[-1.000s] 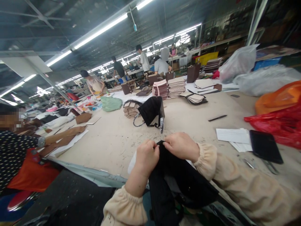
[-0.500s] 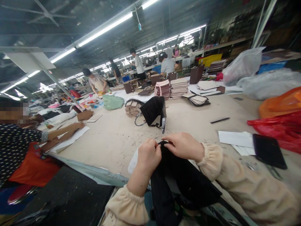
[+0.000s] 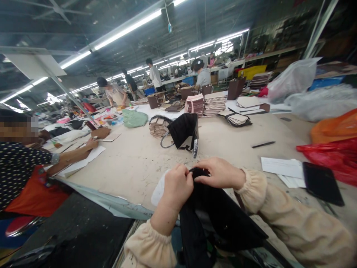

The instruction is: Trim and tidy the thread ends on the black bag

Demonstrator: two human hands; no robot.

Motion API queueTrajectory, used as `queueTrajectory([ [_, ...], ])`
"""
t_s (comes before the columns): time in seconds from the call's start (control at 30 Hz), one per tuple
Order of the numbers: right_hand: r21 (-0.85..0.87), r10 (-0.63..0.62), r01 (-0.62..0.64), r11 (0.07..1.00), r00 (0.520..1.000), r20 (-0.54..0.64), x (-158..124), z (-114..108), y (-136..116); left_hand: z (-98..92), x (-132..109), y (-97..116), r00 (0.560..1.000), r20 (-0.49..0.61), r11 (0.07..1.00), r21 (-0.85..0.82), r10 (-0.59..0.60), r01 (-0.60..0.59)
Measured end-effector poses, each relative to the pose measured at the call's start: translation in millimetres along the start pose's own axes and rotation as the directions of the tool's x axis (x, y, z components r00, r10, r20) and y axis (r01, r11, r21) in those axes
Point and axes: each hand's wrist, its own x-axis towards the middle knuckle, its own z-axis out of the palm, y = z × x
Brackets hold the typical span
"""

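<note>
The black bag (image 3: 225,219) is at the bottom centre of the frame, its top edge raised between the two hands and its body spreading toward the lower right; what bears its weight underneath is hidden. The left hand (image 3: 177,186) has its fingers curled tight, thumb against the side of the forefinger, pinching the top edge. At the right hand (image 3: 220,173), thumb and forefinger stand a little apart with the black edge between them; whether they press on the cloth, I cannot tell. For this work along the edge, a firm left pinch seems best, giving the right fingers a steady piece to work against. The two hands are best close together, as they are here, so that the short stretch between them lies flat and does not pucker. The right thumb should meet the forefinger squarely across the layers, since a slanting pinch could let one layer slip past the other. The loose body is better left slack, because a pull from below might drag the edge out of line. On the desk (image 3: 125,167), just beyond the hands, a second black bag (image 3: 182,130) stands tilted near the frame's centre, apart from both hands.
</note>
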Motion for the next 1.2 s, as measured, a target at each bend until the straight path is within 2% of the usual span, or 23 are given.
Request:
queueTrajectory([
  [0.43,-0.144,-0.021,0.010,0.990,0.997,-0.073,4.7,3.5,-3.1,-0.5,0.0,-1.2,1.000,0.014,1.000,0.014,0.028,-0.028],
  [0.67,-0.239,-0.027,0.009,0.971,0.997,-0.070,4.2,3.3,-4.1,-0.6,0.6,-0.5,0.999,0.035,0.998,0.058,0.029,-0.031],
  [0.93,-0.273,-0.016,0.000,0.962,0.998,-0.055,5.8,2.7,-5.1,-1.0,2.2,1.1,0.999,0.040,0.995,0.098,0.019,-0.022],
  [1.07,-0.275,-0.003,-0.009,0.961,0.999,-0.043,6.6,2.6,-5.2,-1.8,2.4,0.7,0.999,0.038,0.998,0.063,-0.007,0.005],
  [1.2,-0.261,0.010,-0.023,0.965,0.999,-0.051,6.6,2.7,-4.9,-2.9,1.3,-1.3,0.998,0.036,0.997,-0.048,-0.057,0.058],
])
